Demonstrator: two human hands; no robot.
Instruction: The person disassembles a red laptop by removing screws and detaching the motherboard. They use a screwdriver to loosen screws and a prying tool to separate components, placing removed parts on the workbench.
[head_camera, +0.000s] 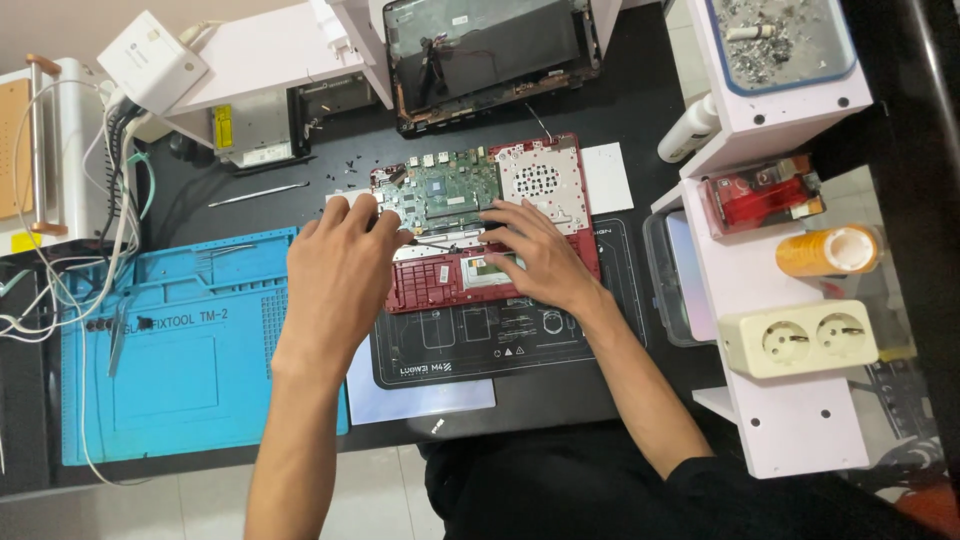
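Here, both my hands rest on the opened red laptop base, which lies at about twelve o'clock from me on a black work mat. My left hand lies flat, palm down, over the left part of the base, fingers spread and reaching up to the green motherboard; the fingertips touch its left edge. It grasps nothing that I can see; it simply presses. My right hand sits at about one o'clock, fingers stretched leftward across the middle strip of the base, just below the silver perforated cover plate. The fingertips touch the board's lower edge; whether they pinch anything small beneath them I cannot tell.

At ten o'clock from the base a thin metal pry tool lies on the black desk, with tiny dark screws scattered near it. At nine o'clock spreads a blue silicone repair mat, overlapping the desk. At twelve o'clock, beyond the base, lies the black laptop lid shell, hollow side up. At three o'clock stands a white shelf bearing a cream double socket, an orange tape roll and a red transparent box.
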